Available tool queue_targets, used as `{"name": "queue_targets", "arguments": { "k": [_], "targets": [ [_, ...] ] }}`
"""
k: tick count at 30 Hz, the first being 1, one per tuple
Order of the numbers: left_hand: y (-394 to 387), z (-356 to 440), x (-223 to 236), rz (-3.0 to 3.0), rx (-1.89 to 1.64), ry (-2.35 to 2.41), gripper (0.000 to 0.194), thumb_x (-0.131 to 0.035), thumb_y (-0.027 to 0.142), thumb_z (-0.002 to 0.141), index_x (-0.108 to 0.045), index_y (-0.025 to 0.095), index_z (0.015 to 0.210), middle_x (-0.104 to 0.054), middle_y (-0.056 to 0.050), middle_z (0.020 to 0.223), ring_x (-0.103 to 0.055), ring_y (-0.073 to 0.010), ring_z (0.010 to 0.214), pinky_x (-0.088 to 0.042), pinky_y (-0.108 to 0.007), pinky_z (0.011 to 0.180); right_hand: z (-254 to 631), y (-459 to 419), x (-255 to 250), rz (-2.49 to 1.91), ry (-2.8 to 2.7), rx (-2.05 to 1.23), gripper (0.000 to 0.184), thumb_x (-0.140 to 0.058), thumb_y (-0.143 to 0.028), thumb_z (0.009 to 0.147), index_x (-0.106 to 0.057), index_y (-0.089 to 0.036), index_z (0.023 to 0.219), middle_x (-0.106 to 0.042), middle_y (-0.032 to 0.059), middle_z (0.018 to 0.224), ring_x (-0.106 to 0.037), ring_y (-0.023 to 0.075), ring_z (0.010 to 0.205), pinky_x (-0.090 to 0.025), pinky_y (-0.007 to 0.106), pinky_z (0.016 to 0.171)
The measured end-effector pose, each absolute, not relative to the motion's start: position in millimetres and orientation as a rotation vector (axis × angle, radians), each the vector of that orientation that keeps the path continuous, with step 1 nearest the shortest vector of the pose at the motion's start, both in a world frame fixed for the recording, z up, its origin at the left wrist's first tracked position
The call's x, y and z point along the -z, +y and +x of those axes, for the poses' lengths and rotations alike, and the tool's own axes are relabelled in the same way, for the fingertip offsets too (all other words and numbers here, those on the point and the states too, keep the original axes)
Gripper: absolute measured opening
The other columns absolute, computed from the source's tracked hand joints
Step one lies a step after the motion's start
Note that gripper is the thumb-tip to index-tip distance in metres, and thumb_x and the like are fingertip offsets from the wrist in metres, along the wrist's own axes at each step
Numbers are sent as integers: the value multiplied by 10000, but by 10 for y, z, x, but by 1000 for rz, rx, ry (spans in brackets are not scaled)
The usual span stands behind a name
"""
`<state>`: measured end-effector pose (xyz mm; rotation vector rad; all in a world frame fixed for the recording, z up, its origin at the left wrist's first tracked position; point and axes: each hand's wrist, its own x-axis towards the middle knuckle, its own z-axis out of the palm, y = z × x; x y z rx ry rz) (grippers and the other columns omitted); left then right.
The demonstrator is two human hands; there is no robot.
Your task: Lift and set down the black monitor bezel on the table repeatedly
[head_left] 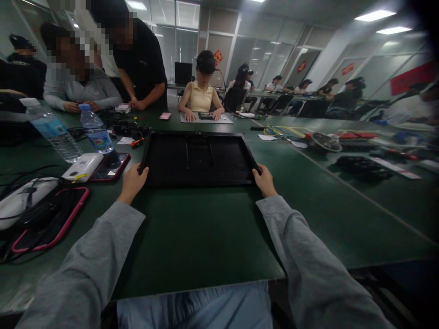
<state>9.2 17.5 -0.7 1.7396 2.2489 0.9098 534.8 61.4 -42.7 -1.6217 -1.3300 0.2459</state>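
A black monitor housing point(200, 160), a wide shallow rectangular shell with a raised rim and ribs in its middle, is held in front of me above the green table point(199, 233). My left hand point(133, 182) grips its left edge near the lower corner, thumb on the rim. On the opposite side, my right hand point(265, 179) closes round the right edge, also with the thumb on the rim. The fingers behind the rim are mostly hidden. Whether the housing's far edge touches the table I cannot tell.
To the left are two water bottles point(97, 130), a phone point(109, 167), a white power bank point(82, 167) and cables. A metal bowl-shaped lamp or lid point(324, 141) and dark bundles point(361, 168) lie to the right. Across the table a person in yellow point(201, 98) sits; several others are around.
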Motion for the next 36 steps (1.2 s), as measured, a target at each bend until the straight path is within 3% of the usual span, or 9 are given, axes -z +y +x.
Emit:
{"name": "queue_targets", "arguments": {
  "k": [6,14,17,21,27,36],
  "targets": [
    [225,123,3,1718,-788,2355,534,-394,495,991,-638,160,1328,-729,-194,1169,-680,-366,1092,-511,-468,919,5373,599,481,-1581,-1394,-191,516,-536,-445,846,-637,-153,1259,-703,167,1190,-662,282,1089,-506,487,1006],
    [159,177,-26,1778,-855,2368,548,-366,433,1003,-570,137,1416,-667,-210,1285,-632,-347,1172,-481,-472,987,5291,555,365,-1688,-1394,-93,501,-517,-403,845,-632,-132,1251,-683,186,1134,-633,293,1042,-497,498,966],
    [75,298,-125,1824,-1056,2522,597,-392,421,994,-470,114,1500,-558,-235,1425,-501,-384,1331,-392,-556,1077,5171,447,240,-1797,-1390,194,525,-506,-393,860,-584,-123,1303,-615,220,1234,-556,339,1159,-440,563,990],
    [-67,600,-274,2077,-1238,2391,598,-347,418,1021,-389,160,1559,-447,-179,1561,-386,-358,1432,-255,-567,1173,4801,248,62,-1789,-1425,442,548,-439,-407,925,-482,-150,1407,-492,226,1399,-434,366,1308,-371,590,1026],
    [-143,867,-239,2335,-997,2138,664,-379,457,1018,-278,177,1611,-284,-149,1668,-221,-361,1531,-91,-598,1227,4133,119,-9,-1618,-1649,365,594,-329,-484,999,-358,-215,1527,-389,200,1510,-366,349,1405,-312,581,1100],
    [-73,838,-104,2354,-985,2095,731,-386,550,1003,-238,199,1627,-215,-145,1692,-134,-353,1562,-17,-614,1237,4024,198,65,-1617,-1714,309,645,-294,-529,1012,-274,-226,1580,-355,192,1544,-344,338,1428,-298,577,1120]
  ]
}}
